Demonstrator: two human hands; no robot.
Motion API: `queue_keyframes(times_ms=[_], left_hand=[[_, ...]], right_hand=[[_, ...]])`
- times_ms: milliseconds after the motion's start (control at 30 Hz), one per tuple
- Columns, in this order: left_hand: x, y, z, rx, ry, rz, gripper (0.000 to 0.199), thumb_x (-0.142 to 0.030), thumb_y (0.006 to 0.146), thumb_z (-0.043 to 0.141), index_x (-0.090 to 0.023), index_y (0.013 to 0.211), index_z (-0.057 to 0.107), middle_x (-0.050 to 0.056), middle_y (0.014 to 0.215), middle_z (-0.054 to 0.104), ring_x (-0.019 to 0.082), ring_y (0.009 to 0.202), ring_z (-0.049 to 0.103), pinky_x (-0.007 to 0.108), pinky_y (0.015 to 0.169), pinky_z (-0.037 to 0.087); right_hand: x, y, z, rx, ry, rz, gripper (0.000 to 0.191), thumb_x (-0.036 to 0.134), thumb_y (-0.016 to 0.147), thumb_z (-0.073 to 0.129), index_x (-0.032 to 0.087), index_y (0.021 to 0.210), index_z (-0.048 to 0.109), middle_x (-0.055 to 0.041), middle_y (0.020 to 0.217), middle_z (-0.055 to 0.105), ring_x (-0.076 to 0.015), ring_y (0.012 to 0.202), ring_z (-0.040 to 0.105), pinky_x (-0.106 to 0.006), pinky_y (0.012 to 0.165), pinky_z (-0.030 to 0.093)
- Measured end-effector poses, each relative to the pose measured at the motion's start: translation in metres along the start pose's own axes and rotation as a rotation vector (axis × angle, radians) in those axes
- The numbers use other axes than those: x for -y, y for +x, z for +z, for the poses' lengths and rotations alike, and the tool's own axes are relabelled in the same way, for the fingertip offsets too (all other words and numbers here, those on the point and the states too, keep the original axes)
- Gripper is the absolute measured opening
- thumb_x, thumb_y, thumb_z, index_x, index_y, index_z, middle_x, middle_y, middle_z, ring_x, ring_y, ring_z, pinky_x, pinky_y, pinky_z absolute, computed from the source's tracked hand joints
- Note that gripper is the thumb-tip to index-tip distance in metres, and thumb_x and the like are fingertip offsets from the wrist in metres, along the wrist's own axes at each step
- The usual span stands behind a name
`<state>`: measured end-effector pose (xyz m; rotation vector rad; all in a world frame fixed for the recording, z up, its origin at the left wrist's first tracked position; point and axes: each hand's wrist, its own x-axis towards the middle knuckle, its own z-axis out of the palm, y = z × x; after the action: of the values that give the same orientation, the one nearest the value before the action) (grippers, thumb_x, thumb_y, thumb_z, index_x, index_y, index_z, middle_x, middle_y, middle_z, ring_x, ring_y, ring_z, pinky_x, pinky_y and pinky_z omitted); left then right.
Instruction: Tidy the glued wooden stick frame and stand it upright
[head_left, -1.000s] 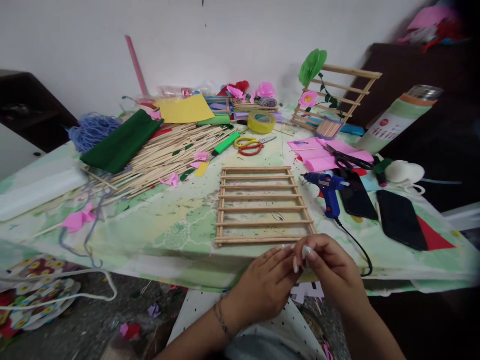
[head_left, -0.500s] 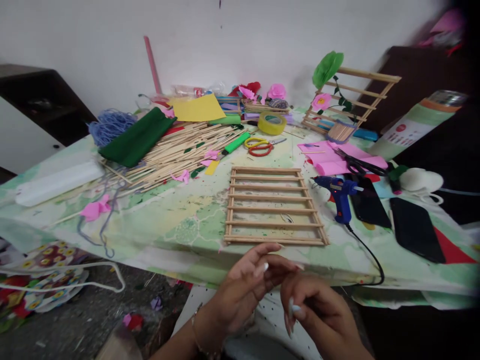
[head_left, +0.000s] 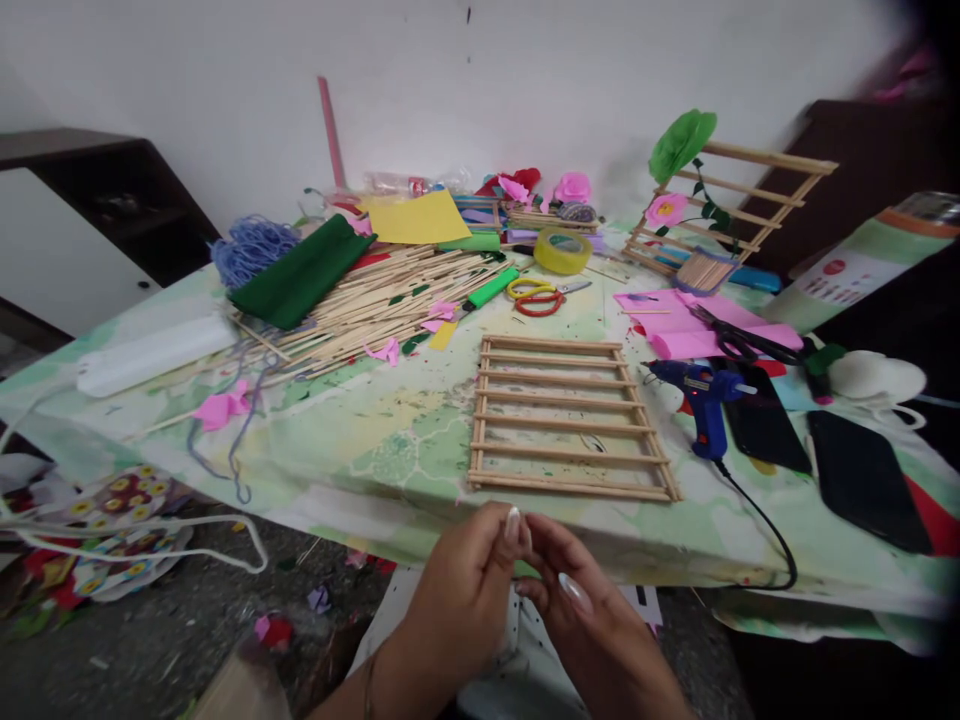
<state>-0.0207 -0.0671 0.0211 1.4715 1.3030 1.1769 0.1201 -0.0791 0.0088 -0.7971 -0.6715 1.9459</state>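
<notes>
My left hand (head_left: 469,570) is closed in front of the table edge, thumb and fingers pinched together. What lies in the pinch, if anything, is hidden. My right hand (head_left: 581,600) touches it at the fingertips, its fingers loosely bent and its thumb apart. Just beyond both hands, a ladder-like frame of wooden sticks (head_left: 562,426) lies flat on the table, touched by neither hand. To its right a blue hot glue gun (head_left: 705,400) rests with its nozzle pointing at the frame.
Loose sticks (head_left: 360,310), green paper (head_left: 304,270), yarn (head_left: 251,250), scissors (head_left: 536,297) and tape (head_left: 562,251) lie behind. At right are black scissors (head_left: 742,335), phones (head_left: 866,475), a bottle (head_left: 862,262) and a flower-decorated stick frame (head_left: 757,215). The glue gun's cord (head_left: 769,530) runs over the front edge.
My left hand has gone from spread fingers to a pinch, and my right hand has loosened, its fingertips now against the left. The view has shifted slightly; the table things stay put.
</notes>
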Motion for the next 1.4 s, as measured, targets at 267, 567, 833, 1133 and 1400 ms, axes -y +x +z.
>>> queue_keyframes(times_ms=[267, 567, 833, 1133, 1400], left_hand=[[-0.003, -0.001, -0.009, -0.155, 0.721, 0.659, 0.017, -0.01, 0.088, 0.041, -0.014, 0.091, 0.058, 0.006, 0.07, 0.062, 0.019, 0.065, 0.053, 0.032, 0.062, 0.043], [0.002, -0.001, -0.018, -0.225, 0.595, 0.763, 0.014, -0.009, 0.086, 0.047, -0.014, 0.089, 0.06, 0.005, 0.074, 0.062, 0.015, 0.071, 0.056, 0.03, 0.068, 0.049], [0.012, 0.008, -0.011, -0.302, 0.426, 0.611, 0.014, -0.013, 0.087, 0.05, -0.019, 0.093, 0.061, 0.011, 0.124, 0.049, 0.02, 0.114, 0.05, 0.033, 0.087, 0.051], [0.011, 0.023, 0.0, -0.077, 0.381, 0.628, 0.018, -0.007, 0.087, 0.048, -0.013, 0.1, 0.059, 0.011, 0.101, 0.068, 0.017, 0.101, 0.06, 0.034, 0.09, 0.051], [0.007, 0.016, -0.006, -0.179, 0.356, 0.562, 0.011, -0.009, 0.087, 0.051, -0.014, 0.091, 0.06, 0.006, 0.085, 0.067, 0.013, 0.084, 0.062, 0.024, 0.077, 0.052]], right_hand=[[0.027, 0.023, 0.026, 0.207, 0.122, 0.16, 0.045, 0.045, 0.078, 0.059, 0.022, 0.116, 0.066, -0.0119, 0.123, 0.063, -0.0271, 0.117, 0.055, -0.045, 0.103, 0.039], [0.03, 0.042, 0.036, -0.004, 0.246, 0.171, 0.029, 0.039, 0.077, 0.07, 0.02, 0.098, 0.072, -0.0028, 0.079, 0.069, -0.014, 0.076, 0.063, -0.025, 0.07, 0.051], [0.026, 0.034, 0.019, -0.214, -0.349, -0.249, 0.01, 0.033, 0.081, 0.069, 0.024, 0.084, 0.071, -0.0014, 0.079, 0.066, -0.0142, 0.077, 0.06, -0.027, 0.074, 0.049], [0.037, 0.029, 0.008, -0.073, -0.988, -0.752, 0.023, 0.012, 0.084, 0.06, 0.031, 0.094, 0.069, -0.0043, 0.109, 0.065, -0.0222, 0.105, 0.058, -0.039, 0.089, 0.047], [0.067, 0.025, 0.0, -0.018, -1.18, -0.643, 0.015, 0.019, 0.088, 0.057, 0.026, 0.098, 0.066, -0.0061, 0.109, 0.066, -0.0211, 0.103, 0.061, -0.034, 0.087, 0.049]])
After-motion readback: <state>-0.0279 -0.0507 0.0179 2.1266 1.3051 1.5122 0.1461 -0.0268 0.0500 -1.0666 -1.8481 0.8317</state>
